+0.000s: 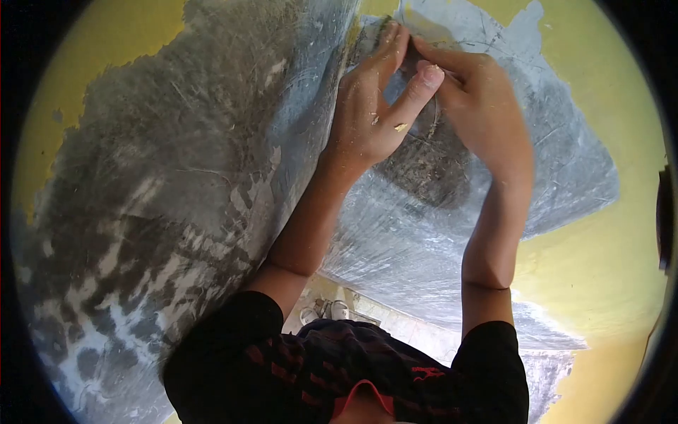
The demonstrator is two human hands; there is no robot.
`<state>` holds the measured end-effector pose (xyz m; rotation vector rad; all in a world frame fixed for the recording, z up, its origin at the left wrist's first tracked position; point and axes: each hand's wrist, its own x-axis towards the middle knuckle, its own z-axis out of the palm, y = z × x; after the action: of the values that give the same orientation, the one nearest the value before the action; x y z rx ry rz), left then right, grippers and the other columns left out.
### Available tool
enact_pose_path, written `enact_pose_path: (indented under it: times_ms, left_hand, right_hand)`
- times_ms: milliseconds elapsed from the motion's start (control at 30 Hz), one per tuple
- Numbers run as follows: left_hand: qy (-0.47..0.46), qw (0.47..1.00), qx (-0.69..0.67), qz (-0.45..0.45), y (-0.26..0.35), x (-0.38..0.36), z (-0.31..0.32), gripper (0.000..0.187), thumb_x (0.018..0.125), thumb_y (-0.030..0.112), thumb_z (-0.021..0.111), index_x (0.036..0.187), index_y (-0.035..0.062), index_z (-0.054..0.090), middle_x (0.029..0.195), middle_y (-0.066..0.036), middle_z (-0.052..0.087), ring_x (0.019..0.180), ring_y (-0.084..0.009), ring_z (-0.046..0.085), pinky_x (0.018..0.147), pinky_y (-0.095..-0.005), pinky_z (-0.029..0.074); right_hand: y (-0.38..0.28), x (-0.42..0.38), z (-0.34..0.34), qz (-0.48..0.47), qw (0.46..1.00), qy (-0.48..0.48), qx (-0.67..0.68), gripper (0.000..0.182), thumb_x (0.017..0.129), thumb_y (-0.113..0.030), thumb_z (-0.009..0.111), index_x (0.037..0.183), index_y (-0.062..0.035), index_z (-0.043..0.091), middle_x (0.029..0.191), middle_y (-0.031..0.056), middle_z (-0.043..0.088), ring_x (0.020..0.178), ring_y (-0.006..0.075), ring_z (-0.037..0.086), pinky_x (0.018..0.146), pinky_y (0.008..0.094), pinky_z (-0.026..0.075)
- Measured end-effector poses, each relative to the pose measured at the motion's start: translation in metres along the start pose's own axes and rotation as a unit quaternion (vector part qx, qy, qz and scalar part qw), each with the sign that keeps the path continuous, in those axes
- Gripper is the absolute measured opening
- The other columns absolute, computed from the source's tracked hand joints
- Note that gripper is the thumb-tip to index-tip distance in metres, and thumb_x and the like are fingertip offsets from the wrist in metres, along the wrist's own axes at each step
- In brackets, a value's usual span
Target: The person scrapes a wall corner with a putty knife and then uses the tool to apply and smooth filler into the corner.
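Observation:
A corner of two walls fills the view, with grey plaster [162,155] bared where yellow paint is gone. My left hand [367,113] is raised near the corner, fingers stretched together up the wall and thumb held apart. Small pale flakes of paint [401,128] stick to its back. Close beside it, my right hand [487,102] is bent at the wrist with its fingers curled towards the left fingertips. Whatever the right fingers grip, if anything, is hidden behind them. Both hands are at the grey patch [565,155] on the right wall.
Yellow paint [586,275] with a ragged edge surrounds the bare plaster. Far below, shoes [340,309] stand on the floor near the foot of the wall. A dark object [664,219] shows at the far right edge.

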<state>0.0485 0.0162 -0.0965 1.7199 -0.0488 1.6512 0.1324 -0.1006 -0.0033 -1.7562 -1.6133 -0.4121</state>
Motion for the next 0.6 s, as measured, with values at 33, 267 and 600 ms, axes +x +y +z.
enact_pose_path:
  times_ms: [33, 267, 600]
  left_hand:
    - [-0.011, 0.999, -0.043, -0.014, 0.002, -0.002, 0.002, 0.087, 0.105, 0.054, 0.066, 0.145, -0.0225, 0.050, 0.152, -0.046, 0.047, 0.150, -0.0489, 0.045, 0.124, -0.0484, 0.038]
    - [-0.003, 0.997, -0.062, -0.039, 0.001, 0.005, -0.007, 0.086, 0.105, 0.056, 0.063, 0.143, -0.0207, 0.054, 0.152, -0.044, 0.049, 0.148, -0.0486, 0.049, 0.124, -0.0480, 0.038]
    - [-0.031, 0.997, -0.022, -0.062, 0.011, 0.006, -0.008, 0.090, 0.105, 0.062, 0.060, 0.143, -0.0202, 0.055, 0.150, -0.044, 0.051, 0.150, -0.0480, 0.046, 0.122, -0.0485, 0.040]
  right_hand:
    - [0.005, 0.000, -0.002, 0.001, 1.000, 0.002, 0.000, 0.033, 0.097, -0.020, 0.065, 0.122, -0.0013, 0.077, 0.099, 0.0293, 0.074, 0.095, 0.0503, 0.071, 0.084, 0.0465, 0.058]
    - [-0.004, 0.000, -0.003, -0.008, 1.000, 0.010, -0.021, 0.032, 0.095, -0.020, 0.066, 0.118, -0.0015, 0.078, 0.097, 0.0294, 0.073, 0.092, 0.0503, 0.070, 0.083, 0.0486, 0.057]
    - [-0.011, 0.002, -0.013, 0.052, 0.998, -0.023, -0.006, 0.031, 0.095, -0.017, 0.066, 0.118, -0.0010, 0.078, 0.096, 0.0295, 0.072, 0.089, 0.0497, 0.070, 0.080, 0.0500, 0.056]
